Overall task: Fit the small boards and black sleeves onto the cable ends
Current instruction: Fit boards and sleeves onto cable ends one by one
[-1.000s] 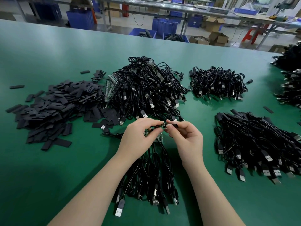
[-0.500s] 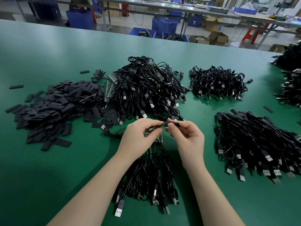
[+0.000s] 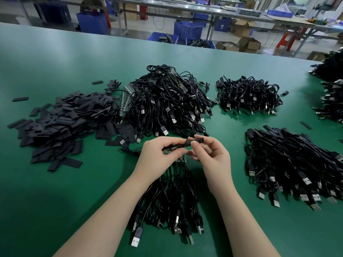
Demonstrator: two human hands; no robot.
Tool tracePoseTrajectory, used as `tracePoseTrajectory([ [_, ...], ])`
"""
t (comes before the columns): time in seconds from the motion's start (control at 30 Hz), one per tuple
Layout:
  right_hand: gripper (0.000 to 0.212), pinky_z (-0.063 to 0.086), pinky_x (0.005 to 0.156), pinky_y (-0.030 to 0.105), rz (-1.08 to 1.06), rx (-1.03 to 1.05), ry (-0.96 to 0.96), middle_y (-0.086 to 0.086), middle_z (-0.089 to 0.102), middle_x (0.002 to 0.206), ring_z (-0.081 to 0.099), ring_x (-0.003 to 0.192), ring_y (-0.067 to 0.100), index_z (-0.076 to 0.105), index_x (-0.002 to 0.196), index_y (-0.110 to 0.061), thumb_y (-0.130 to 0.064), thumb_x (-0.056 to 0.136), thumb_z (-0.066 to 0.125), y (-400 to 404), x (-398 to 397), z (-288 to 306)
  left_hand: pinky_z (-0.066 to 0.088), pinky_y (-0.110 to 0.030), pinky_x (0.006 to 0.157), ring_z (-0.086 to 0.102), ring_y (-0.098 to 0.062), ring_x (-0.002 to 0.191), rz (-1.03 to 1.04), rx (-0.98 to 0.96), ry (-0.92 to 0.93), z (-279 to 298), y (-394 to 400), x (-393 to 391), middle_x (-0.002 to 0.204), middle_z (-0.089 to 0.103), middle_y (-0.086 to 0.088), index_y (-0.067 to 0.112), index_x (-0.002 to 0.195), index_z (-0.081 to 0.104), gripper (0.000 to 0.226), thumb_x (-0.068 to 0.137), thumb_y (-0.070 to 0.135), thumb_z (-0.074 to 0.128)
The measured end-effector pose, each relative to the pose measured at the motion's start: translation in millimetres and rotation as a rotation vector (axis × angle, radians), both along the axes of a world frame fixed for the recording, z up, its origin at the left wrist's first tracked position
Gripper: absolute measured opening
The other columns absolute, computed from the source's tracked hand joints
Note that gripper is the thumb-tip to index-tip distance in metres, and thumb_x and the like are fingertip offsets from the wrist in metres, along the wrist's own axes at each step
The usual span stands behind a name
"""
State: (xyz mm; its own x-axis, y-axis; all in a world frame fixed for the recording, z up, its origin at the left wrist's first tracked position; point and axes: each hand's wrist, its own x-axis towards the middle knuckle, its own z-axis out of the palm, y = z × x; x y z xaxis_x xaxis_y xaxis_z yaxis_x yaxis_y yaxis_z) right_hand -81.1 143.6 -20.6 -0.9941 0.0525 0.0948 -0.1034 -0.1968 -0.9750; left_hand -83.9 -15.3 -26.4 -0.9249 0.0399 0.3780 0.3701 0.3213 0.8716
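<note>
My left hand (image 3: 159, 154) grips a cable end with small green boards (image 3: 181, 160) showing under its fingers. My right hand (image 3: 211, 156) pinches a black sleeve (image 3: 196, 141) between thumb and forefinger, right at the left fingertips. Thin wires run from the left fingers into the sleeve's near end. A bundle of black USB cables (image 3: 167, 206) hangs from my left hand down onto the green table (image 3: 55, 201) between my forearms. A heap of flat black sleeves (image 3: 59, 125) lies at the left.
A big pile of loose USB cables (image 3: 167, 102) lies beyond my hands, with a strip of green boards (image 3: 124, 101) at its left edge. Sleeved cables (image 3: 297, 164) are stacked at the right, further cable piles (image 3: 248, 95) behind. Blue crates (image 3: 187, 30) stand past the table's far edge.
The right hand has tilted and lifted slightly, and more of the black sleeve now shows above its thumb. The left hand stays in place.
</note>
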Motion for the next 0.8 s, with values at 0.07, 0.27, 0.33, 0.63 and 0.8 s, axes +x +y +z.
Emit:
tracePoseTrajectory([
  [0.07,0.028,0.054,0.071,0.019,0.022,0.033,0.023,0.015,0.064,0.078,0.066,0.073,0.014,0.074,0.094,-0.029,-0.002,0.089,0.070,0.0,0.0,-1.1,0.042,-0.007,0.091,0.065,0.004,0.097,0.005,0.018,-0.034,0.1,-0.6,0.3,0.095,0.071,0.024,0.055,0.106,0.065,0.041,0.076,0.031,0.078],
  [0.27,0.024,0.053,0.075,0.019,0.012,0.084,0.025,0.015,0.064,0.075,0.066,0.073,0.013,0.074,0.090,-0.030,-0.006,0.088,0.073,0.4,-1.0,-3.4,0.033,0.004,0.086,0.061,0.014,0.097,0.064,0.010,-0.030,1.1,0.8,2.7,0.089,0.071,0.028,0.055,0.100,0.065,0.034,0.069,0.052,0.076],
  [0.33,0.020,0.052,0.074,0.018,-0.009,0.063,0.016,0.009,0.069,0.073,0.067,0.073,0.012,0.074,0.091,-0.025,-0.005,0.088,0.073,-1.5,-0.6,-4.2,0.047,-0.008,0.080,0.065,0.007,0.091,0.082,-0.022,-0.013,0.4,1.3,1.7,0.088,0.070,0.027,0.054,0.091,0.068,0.023,0.069,0.055,0.073],
  [0.63,0.013,0.056,0.073,0.022,-0.085,-0.019,-0.045,0.010,0.071,0.077,0.069,0.077,0.016,0.071,0.097,-0.015,-0.007,0.087,0.074,-0.9,-1.9,-4.7,0.048,-0.018,0.091,0.060,0.011,0.102,0.075,-0.200,-0.013,-2.5,-4.2,-0.7,0.103,0.066,0.033,0.048,0.115,0.064,0.035,0.084,0.035,0.072],
  [0.8,0.014,0.056,0.072,0.021,-0.076,-0.022,-0.036,0.008,0.076,0.082,0.072,0.078,0.014,0.070,0.099,-0.013,-0.008,0.086,0.074,-1.7,-1.2,-6.4,0.050,-0.016,0.082,0.063,0.007,0.093,0.172,-0.301,0.032,-2.7,-4.4,-1.3,0.093,0.071,0.024,0.034,0.100,0.075,0.018,0.083,0.039,0.073],
])
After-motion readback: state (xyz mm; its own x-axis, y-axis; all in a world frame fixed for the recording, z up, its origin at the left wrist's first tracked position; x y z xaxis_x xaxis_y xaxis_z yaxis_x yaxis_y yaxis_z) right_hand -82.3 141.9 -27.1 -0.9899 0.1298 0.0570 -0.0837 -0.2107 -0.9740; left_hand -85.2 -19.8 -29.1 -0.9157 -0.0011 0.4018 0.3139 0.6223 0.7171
